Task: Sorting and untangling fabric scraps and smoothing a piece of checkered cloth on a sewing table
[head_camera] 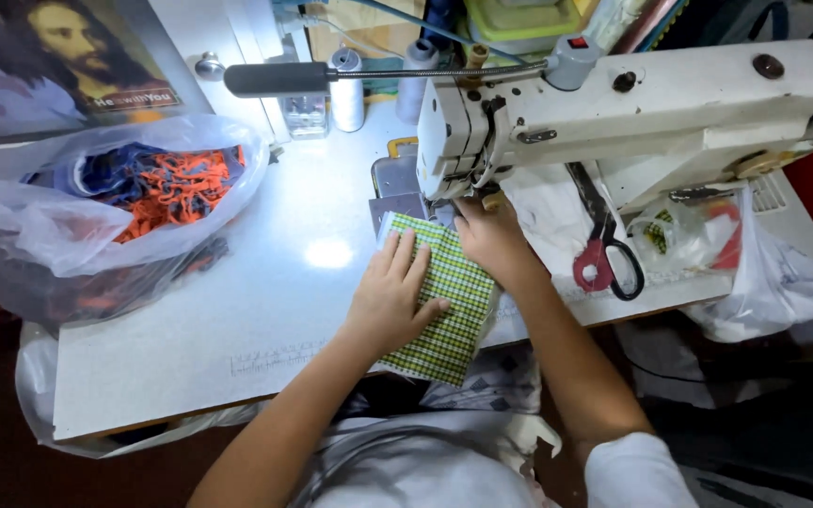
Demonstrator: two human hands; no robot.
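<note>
The checked cloth (444, 301) is a woven green-and-white fabric, matt and finely textured. The surface (265, 282) is smooth, pale laminate with a glossy glare spot. The sewing machine (670, 103) is cream-painted metal, scuffed and slightly shiny. The scissors (604, 249) have dull steel blades and glossy red and black plastic handles. The bag (77, 226) is thin, crinkled, translucent plastic holding frayed orange and blue cloth scraps (167, 188).

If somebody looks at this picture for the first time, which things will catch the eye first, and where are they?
In the middle, the left hand lies flat on a green checked cloth, while the right hand guides it under the white sewing machine. At the left, a clear plastic bag holds orange and blue scraps. Red-handled scissors lie under the machine's arm.
</note>
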